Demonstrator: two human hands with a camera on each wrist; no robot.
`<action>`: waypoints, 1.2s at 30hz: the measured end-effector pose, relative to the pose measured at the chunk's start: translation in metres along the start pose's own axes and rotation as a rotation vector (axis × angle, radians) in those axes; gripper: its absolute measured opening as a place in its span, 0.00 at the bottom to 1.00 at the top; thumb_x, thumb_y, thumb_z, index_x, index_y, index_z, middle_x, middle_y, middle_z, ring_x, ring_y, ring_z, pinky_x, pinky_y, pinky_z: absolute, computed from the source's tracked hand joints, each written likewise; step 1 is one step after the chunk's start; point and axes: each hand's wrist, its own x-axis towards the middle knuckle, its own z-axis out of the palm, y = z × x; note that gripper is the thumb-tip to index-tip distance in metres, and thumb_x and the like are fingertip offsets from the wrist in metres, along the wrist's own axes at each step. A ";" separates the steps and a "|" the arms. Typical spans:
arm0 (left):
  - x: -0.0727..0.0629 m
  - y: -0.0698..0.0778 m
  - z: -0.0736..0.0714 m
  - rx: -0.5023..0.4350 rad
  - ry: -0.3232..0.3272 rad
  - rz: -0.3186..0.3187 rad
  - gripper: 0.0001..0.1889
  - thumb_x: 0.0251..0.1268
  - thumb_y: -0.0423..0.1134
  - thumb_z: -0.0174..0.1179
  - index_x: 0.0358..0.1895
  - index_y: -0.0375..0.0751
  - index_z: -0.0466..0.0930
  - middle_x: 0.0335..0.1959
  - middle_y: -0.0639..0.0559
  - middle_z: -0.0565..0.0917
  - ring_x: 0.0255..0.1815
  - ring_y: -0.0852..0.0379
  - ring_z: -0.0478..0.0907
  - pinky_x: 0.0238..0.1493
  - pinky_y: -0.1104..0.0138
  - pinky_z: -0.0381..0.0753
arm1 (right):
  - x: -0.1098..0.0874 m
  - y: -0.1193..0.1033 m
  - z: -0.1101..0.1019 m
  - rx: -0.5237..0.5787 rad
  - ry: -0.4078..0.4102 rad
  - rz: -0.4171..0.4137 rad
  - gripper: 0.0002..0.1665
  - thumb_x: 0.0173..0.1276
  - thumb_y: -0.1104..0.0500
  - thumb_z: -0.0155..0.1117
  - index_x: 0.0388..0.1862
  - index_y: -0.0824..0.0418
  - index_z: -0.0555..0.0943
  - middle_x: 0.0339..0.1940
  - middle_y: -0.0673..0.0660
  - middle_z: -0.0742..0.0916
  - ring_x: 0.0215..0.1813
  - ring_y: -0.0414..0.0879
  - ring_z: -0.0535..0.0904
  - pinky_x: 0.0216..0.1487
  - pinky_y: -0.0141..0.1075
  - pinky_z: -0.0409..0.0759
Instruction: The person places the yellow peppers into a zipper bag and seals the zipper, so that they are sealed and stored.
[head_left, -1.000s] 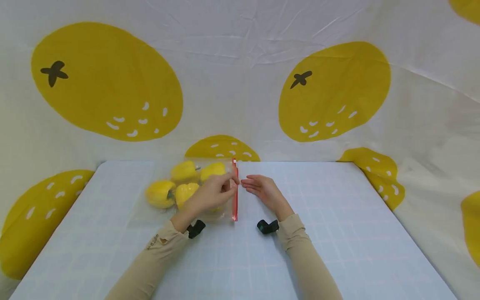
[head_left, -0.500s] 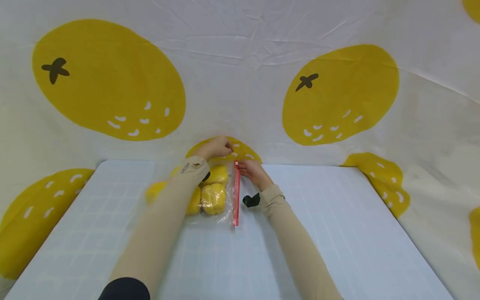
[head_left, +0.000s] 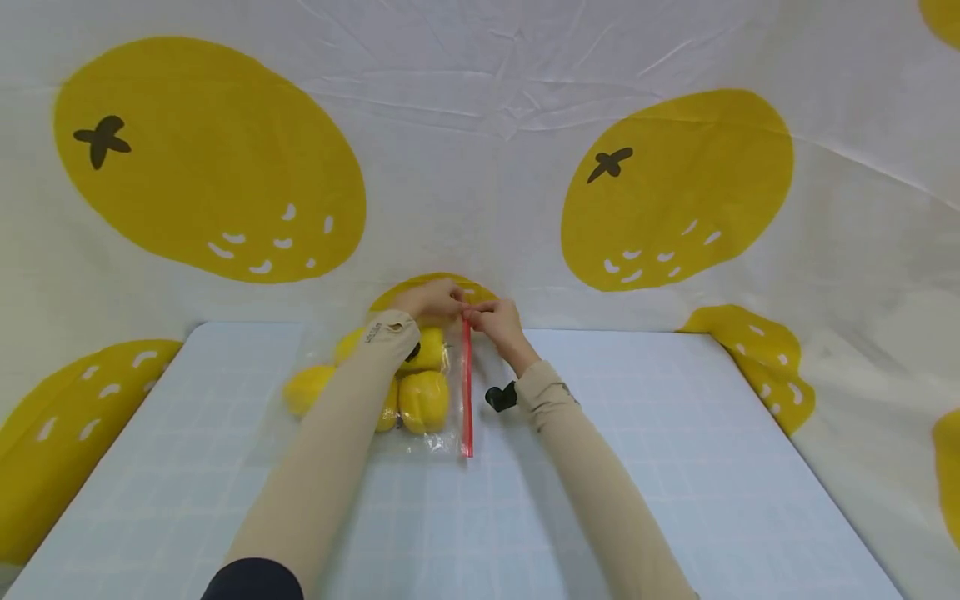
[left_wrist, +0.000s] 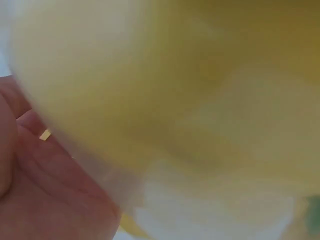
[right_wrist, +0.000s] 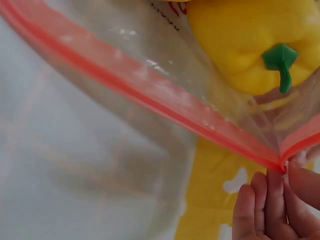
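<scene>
A clear zip bag [head_left: 442, 442] with a red zip strip [head_left: 468, 392] lies on the table, several yellow bell peppers [head_left: 423, 402] inside it. At the strip's far end, my right hand [head_left: 501, 323] pinches the corner between thumb and fingers. The right wrist view shows this hand [right_wrist: 275, 205] below the bent strip, with a green-stemmed pepper [right_wrist: 240, 40] behind the plastic. My left hand [head_left: 433, 298] holds the same far corner, its fingers curled and meeting the right fingertips. Blurred yellow and plastic cover most of the left wrist view, beside the palm [left_wrist: 55, 190].
The pale checked table [head_left: 637, 467] ends at a hanging white cloth [head_left: 465, 167] printed with big yellow fruits, close behind both hands. My left sleeve [head_left: 330, 433] crosses over part of the bag. A black wrist camera [head_left: 501, 397] sits below the right hand.
Both hands have gone to the far end of the red strip, the left reaching over the bag. The right hand, open a moment ago, now pinches the corner.
</scene>
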 end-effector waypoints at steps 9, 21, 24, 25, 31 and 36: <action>-0.006 -0.003 -0.010 -0.021 0.062 0.169 0.08 0.74 0.34 0.51 0.41 0.34 0.78 0.33 0.44 0.79 0.32 0.52 0.72 0.38 0.65 0.69 | 0.000 -0.025 -0.003 0.056 0.030 0.010 0.11 0.65 0.68 0.68 0.40 0.78 0.84 0.39 0.66 0.87 0.29 0.45 0.81 0.49 0.49 0.82; -0.018 0.007 -0.022 -0.011 0.143 0.305 0.07 0.63 0.29 0.51 0.31 0.30 0.78 0.22 0.42 0.78 0.23 0.55 0.70 0.30 0.66 0.68 | -0.010 -0.043 -0.010 0.047 -0.012 -0.025 0.13 0.64 0.64 0.71 0.39 0.76 0.85 0.38 0.63 0.87 0.28 0.42 0.83 0.49 0.46 0.82; -0.026 0.007 -0.026 -0.006 0.091 0.366 0.08 0.68 0.28 0.49 0.34 0.28 0.78 0.25 0.38 0.78 0.25 0.53 0.71 0.32 0.65 0.70 | -0.013 -0.046 -0.013 0.031 -0.042 -0.044 0.13 0.64 0.63 0.71 0.39 0.75 0.86 0.38 0.63 0.88 0.31 0.46 0.86 0.50 0.47 0.82; -0.028 0.007 -0.027 -0.005 0.076 0.382 0.09 0.69 0.28 0.49 0.34 0.28 0.77 0.26 0.36 0.79 0.25 0.53 0.71 0.32 0.64 0.70 | -0.013 -0.046 -0.014 0.024 -0.052 -0.051 0.12 0.64 0.64 0.71 0.39 0.75 0.86 0.37 0.63 0.88 0.33 0.48 0.86 0.49 0.46 0.82; -0.038 0.011 -0.028 0.055 0.078 0.429 0.10 0.74 0.30 0.48 0.36 0.31 0.78 0.23 0.43 0.76 0.24 0.54 0.69 0.32 0.64 0.69 | -0.021 -0.054 -0.016 -0.053 -0.085 -0.090 0.11 0.64 0.62 0.71 0.38 0.72 0.87 0.32 0.60 0.89 0.43 0.63 0.84 0.39 0.34 0.82; -0.040 0.018 -0.025 0.187 0.211 0.457 0.10 0.69 0.27 0.50 0.29 0.37 0.79 0.20 0.51 0.73 0.22 0.56 0.65 0.30 0.65 0.65 | -0.026 -0.059 -0.016 -0.098 -0.098 -0.085 0.12 0.66 0.61 0.70 0.38 0.72 0.86 0.32 0.60 0.88 0.39 0.59 0.83 0.46 0.46 0.82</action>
